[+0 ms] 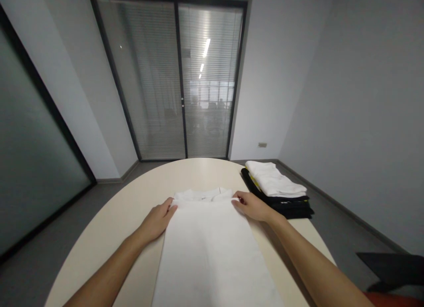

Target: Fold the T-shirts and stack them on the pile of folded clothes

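Observation:
A white shirt [212, 249] lies folded lengthwise on the table, its collar end away from me and its near end running out of the bottom of the view. My left hand [160, 216] pinches the far left corner of the folded cloth between thumb and fingers. At the far right corner, my right hand [249, 204] grips the fabric in the same way. Beyond the fold line, a strip of the collar area shows between the two hands.
Right of my right hand stands a stack of dark folded clothes [291, 208] with a folded white garment [276, 179] on top. The round cream table [132, 196] reaches toward glass doors with blinds [149, 86]. A dark chair part [394, 267] shows at lower right.

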Available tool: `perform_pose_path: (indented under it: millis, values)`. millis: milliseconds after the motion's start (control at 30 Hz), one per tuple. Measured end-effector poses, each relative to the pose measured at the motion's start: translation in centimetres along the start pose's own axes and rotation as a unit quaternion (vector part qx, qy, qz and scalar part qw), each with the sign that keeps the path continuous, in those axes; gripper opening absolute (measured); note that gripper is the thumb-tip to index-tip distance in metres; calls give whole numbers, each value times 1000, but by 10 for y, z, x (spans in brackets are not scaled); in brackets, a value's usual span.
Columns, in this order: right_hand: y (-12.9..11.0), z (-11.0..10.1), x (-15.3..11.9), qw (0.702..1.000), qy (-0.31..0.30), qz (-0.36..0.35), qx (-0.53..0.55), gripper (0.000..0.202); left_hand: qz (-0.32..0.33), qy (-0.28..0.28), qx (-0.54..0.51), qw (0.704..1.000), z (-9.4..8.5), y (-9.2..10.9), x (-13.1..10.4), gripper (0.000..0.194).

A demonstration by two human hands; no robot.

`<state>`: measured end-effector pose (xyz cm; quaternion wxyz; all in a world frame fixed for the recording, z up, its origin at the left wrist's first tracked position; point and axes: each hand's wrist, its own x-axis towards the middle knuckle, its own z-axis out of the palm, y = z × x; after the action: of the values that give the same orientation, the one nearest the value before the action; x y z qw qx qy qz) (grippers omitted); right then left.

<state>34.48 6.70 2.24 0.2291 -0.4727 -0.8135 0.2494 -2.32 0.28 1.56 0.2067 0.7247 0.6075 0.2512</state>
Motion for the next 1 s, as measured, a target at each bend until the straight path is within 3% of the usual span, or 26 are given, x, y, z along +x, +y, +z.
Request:
perform_pose_path:
  millis: [167,300,400,533,667,767,900,1000]
  values:
    - [-8,-3,-2,994,66,-30,79,34,14,44,-84,995,-8,9,-1,30]
    - [-16,-5,9,980,106,-15,169,38,22,60,-267,962,-17,19,6,38]
    - [-9,0,25,968,168,-18,188,36,-3,85,-327,941,-15,15,26,42]
    - [21,22,44,969,206,15,134,30,-41,94,-318,943,8,-11,52,43]
    - [44,40,48,970,206,34,124,29,-54,93,-309,945,34,-34,56,51]
    - [46,41,48,969,211,21,126,27,-39,112,-307,944,37,-38,56,56]
    - [46,41,53,958,252,6,138,30,-42,197,-267,942,34,-35,63,50]
    - [50,44,58,955,252,10,157,34,-58,194,-253,946,38,-38,70,47]
